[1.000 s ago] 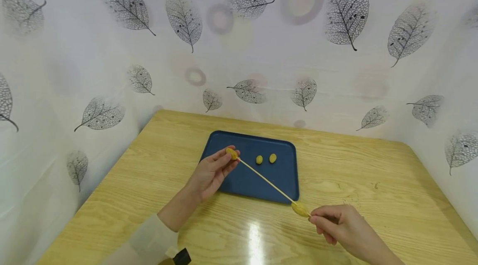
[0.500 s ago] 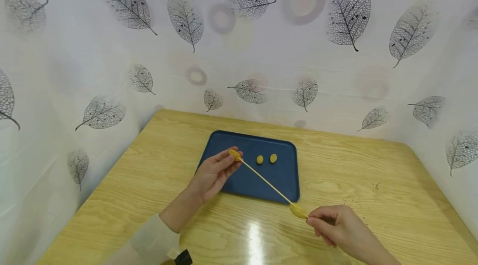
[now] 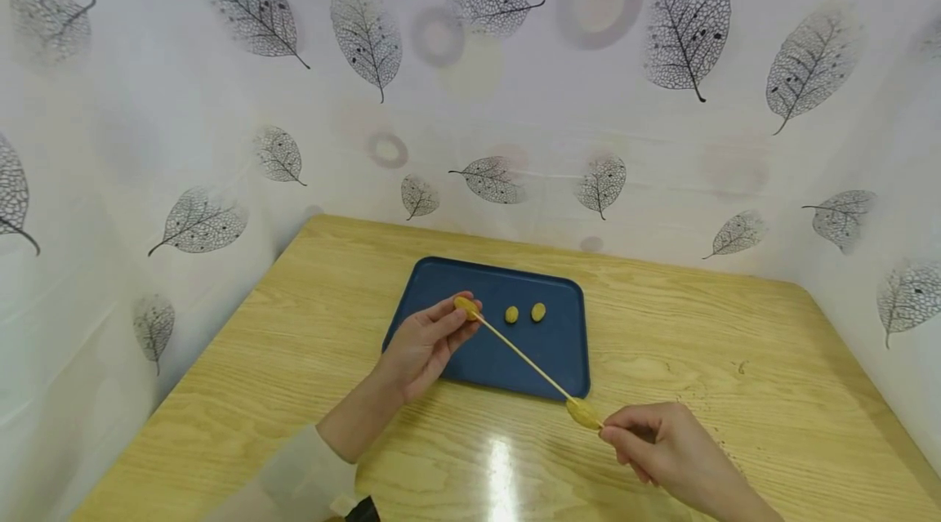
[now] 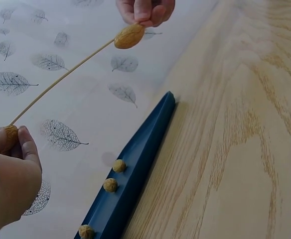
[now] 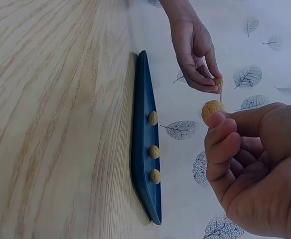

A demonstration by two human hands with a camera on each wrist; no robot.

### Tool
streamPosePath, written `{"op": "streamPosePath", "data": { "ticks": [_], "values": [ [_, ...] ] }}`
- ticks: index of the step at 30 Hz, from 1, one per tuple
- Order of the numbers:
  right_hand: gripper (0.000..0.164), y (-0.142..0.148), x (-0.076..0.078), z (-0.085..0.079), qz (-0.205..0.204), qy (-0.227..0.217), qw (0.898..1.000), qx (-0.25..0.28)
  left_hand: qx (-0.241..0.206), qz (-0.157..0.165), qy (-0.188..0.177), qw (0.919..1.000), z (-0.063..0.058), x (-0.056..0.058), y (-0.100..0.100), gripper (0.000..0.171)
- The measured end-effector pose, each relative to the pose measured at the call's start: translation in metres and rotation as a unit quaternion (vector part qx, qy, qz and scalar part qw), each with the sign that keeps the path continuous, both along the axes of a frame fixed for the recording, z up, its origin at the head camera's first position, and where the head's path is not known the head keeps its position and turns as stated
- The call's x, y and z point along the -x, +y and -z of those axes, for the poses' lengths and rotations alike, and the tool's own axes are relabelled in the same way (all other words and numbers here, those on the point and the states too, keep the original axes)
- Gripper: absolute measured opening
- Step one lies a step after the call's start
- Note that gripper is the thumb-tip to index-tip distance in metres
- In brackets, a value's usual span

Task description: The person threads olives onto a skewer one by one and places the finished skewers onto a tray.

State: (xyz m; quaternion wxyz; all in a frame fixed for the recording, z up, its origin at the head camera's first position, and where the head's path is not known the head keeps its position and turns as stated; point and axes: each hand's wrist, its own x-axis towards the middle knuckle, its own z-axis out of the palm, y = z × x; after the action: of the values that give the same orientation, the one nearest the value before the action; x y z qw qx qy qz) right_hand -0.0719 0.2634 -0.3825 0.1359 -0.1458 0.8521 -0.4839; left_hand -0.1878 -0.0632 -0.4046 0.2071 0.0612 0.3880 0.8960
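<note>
A thin wooden skewer [image 3: 525,357] slants between my hands above the tray. My left hand [image 3: 426,342] pinches a yellow-brown, wrinkled oval fruit-like piece [image 3: 466,307] at the skewer's far end. Another such piece [image 4: 129,37] is on the skewer's near end. Thumb and fingers of my right hand [image 3: 662,448] pinch the skewer tip just beyond that near piece. Two loose pieces lie on the blue tray [image 3: 507,277]; the wrist views also show a third loose piece [image 5: 153,118], which my left hand hides from the head view.
The tray lies on a light wooden table [image 3: 662,342], with small dark specks [image 3: 720,444] near my right hand. A white curtain [image 3: 470,97] printed with leaves encloses the table at the back and both sides.
My left hand and its piece have shifted slightly to the right. My right hand has moved slightly left, so the hands are a little closer together.
</note>
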Motion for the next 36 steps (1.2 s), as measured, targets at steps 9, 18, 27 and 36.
{"op": "streamPosePath", "data": {
  "ticks": [9, 18, 27, 36],
  "values": [
    [0.023, -0.004, 0.0, -0.002, 0.007, -0.003, 1.0, -0.004, 0.001, -0.008, -0.008, 0.9999, 0.0, -0.002, 0.004, 0.03],
    [0.023, -0.004, 0.001, -0.001, 0.007, -0.001, 1.0, -0.004, 0.018, -0.006, 0.006, 0.9998, 0.0, -0.003, 0.005, 0.037],
    [0.02, -0.007, 0.001, 0.0, 0.001, 0.034, 0.999, -0.002, 0.023, -0.005, 0.007, 0.9997, 0.0, -0.003, 0.006, 0.039],
    [0.02, -0.011, 0.002, -0.002, 0.019, 0.003, 1.0, -0.01, 0.03, -0.006, 0.018, 0.9994, 0.001, -0.004, 0.006, 0.042]
  ]
}}
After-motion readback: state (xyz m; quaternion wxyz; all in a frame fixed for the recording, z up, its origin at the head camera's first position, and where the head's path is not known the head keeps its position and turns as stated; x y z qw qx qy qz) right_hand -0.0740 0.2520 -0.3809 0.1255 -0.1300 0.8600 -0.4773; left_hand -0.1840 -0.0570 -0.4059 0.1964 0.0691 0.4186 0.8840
